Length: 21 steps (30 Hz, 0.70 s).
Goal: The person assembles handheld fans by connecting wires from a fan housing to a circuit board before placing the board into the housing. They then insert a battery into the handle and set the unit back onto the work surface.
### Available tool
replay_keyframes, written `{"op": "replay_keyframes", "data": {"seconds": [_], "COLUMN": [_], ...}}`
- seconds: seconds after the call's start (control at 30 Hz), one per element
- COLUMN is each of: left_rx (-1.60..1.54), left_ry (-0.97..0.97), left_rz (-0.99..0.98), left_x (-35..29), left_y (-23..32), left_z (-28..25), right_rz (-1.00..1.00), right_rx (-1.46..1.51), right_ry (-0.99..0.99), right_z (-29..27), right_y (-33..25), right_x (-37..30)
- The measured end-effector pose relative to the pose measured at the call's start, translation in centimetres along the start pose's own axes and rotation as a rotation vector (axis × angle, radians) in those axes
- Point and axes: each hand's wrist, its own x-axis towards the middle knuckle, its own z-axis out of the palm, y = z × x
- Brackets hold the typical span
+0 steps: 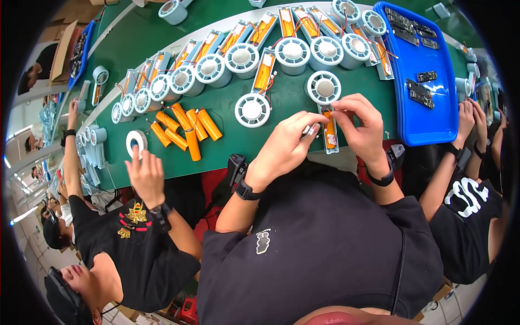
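Observation:
In front of me lies a light blue handheld fan [324,88], its round grille away from me and its opened handle, with an orange battery [330,131] inside, toward me. My left hand [290,142] is closed, a small whitish and dark piece showing between its fingers, too small to name. Its fingertips reach the left side of the handle's upper end. From the other side, my right hand [360,127] pinches at the same spot, where thin wires run; what exactly it grips is hidden. Another opened fan [252,110] rests left of my hands.
A row of opened fans [210,70] with batteries and red wires arcs across the green table [216,103]. Loose orange batteries [187,127] lie left. A blue tray [428,116] with circuit boards stands right. A co-worker's hand [145,176] is near a white ring [136,142].

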Motion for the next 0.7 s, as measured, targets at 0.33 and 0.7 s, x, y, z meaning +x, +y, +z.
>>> {"op": "replay_keyframes", "data": {"seconds": [0.33,0.7], "left_rx": [-0.234,-0.427], "left_ry": [0.142,0.124], "left_rz": [-0.066,-0.014], "left_x": [-0.7,-1.3], "left_y": [-0.4,-0.9], "left_z": [0.5,0.7], "right_rz": [0.129,0.016], "right_rx": [0.385,0.08], "right_ry": [0.005,-0.167], "right_z": [1.5,0.4], "right_y": [-1.2,-1.0], "right_x": [0.7,0.4]}}
